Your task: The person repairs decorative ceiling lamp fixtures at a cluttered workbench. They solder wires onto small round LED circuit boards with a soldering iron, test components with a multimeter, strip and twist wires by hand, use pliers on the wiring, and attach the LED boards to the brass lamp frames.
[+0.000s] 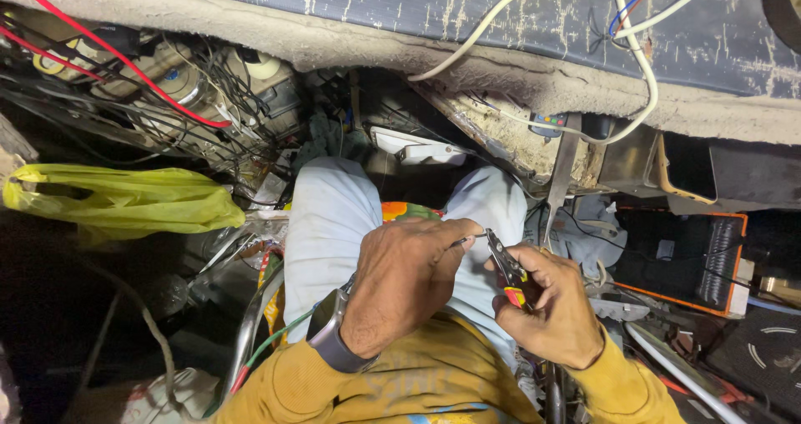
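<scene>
My left hand [409, 278] is closed in front of my lap, pinching a thin wire [469, 239] between thumb and fingers. A dark smartwatch [329, 334] sits on that wrist. My right hand [555, 307] grips a pair of pliers [507, 265] with red and yellow handles. The metal jaws point up and left, meeting the wire end just right of my left fingertips. Both sleeves are mustard yellow. My knees in light trousers [334, 215] lie beneath the hands.
A worn blue bench top [467, 11] with white cables [642, 73] spans the top. Tangled wires and a red cable [125, 65] crowd the upper left. A yellow plastic bag [125, 197] lies left. An orange-edged black box [680, 257] sits right.
</scene>
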Motion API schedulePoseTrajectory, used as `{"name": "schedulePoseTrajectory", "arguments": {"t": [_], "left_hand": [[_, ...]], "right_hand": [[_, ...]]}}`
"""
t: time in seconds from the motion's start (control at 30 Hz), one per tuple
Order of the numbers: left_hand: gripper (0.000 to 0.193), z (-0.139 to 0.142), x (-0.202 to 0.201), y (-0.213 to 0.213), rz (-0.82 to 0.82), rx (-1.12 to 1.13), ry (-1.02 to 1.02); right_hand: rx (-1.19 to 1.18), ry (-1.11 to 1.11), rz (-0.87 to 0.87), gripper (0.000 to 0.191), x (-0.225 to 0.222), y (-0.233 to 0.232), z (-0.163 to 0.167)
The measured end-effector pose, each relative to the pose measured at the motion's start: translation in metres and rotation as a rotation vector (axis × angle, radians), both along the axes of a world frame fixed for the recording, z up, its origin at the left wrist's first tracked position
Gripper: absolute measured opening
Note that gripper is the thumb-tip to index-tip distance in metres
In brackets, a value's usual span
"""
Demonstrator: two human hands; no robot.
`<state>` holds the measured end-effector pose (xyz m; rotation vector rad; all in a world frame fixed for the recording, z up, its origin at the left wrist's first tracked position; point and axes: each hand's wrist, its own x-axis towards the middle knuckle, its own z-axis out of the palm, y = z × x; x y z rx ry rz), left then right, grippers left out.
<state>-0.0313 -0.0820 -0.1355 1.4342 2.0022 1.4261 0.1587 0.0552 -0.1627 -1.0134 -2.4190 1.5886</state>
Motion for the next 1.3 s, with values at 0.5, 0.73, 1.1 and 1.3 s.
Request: {"name": "schedulePoseTrajectory", "arguments": {"t": [0.5, 0.73, 1.1, 1.3], "left_hand": [[0.062, -0.044, 0.039, 0.015, 0.151, 0.132, -0.218], [0.059, -0.047, 0.038, 0.015, 0.233, 0.188, -0.182], [0.010, -0.036, -0.007, 0.006, 0.245, 0.156, -0.186], [0.013, -0.039, -0.005, 0.011, 0.176, 0.196, 0.041]], "right_hand": [[-0.993, 0.490, -0.382, 0.049, 0.017, -0.017, -0.009], [-0.806, 0.600, -0.464, 0.042, -0.003, -0.037, -0.020], [-0.357, 0.147, -0.124, 0.034, -0.006, 0.008, -0.019], [-0.296, 0.070, -0.079, 0.033, 0.008, 0.003, 0.007]]}}
